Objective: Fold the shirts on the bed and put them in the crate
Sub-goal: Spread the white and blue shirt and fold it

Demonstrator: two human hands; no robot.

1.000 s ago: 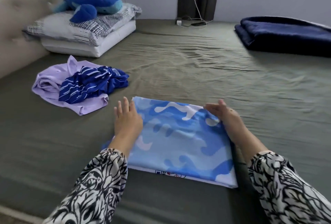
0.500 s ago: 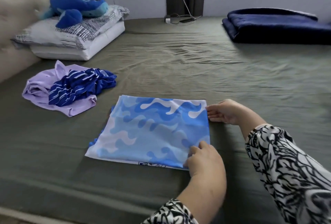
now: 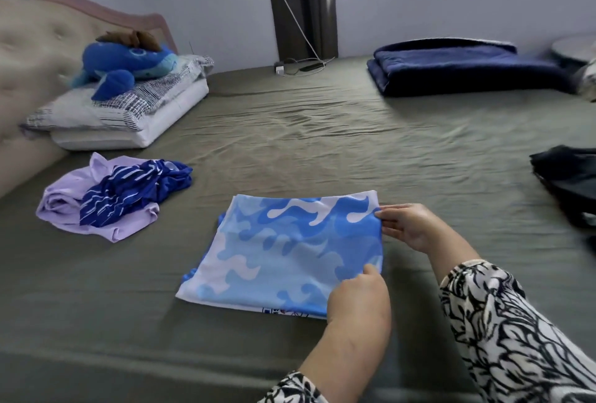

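A blue camouflage-patterned shirt (image 3: 283, 248) lies folded into a rectangle on the olive green bed sheet (image 3: 290, 132). My right hand (image 3: 409, 225) pinches the shirt's far right corner. My left hand (image 3: 358, 296) reaches across and grips the shirt's near right edge. To the left lies a crumpled purple shirt (image 3: 61, 212) with a dark blue striped shirt (image 3: 129, 190) heaped on top of it. No crate is in view.
Stacked pillows (image 3: 129, 119) with a blue plush toy (image 3: 125, 64) sit at the padded headboard on the left. A folded navy blanket (image 3: 467, 67) lies at the far right. A dark bag-like object (image 3: 571, 180) rests at the right edge. A charger and cable (image 3: 296, 67) lie by the wall.
My left hand crossed from the shirt's left side to its near right edge. My right hand shifted to the far right corner and now pinches it. The camera view tilted upward.
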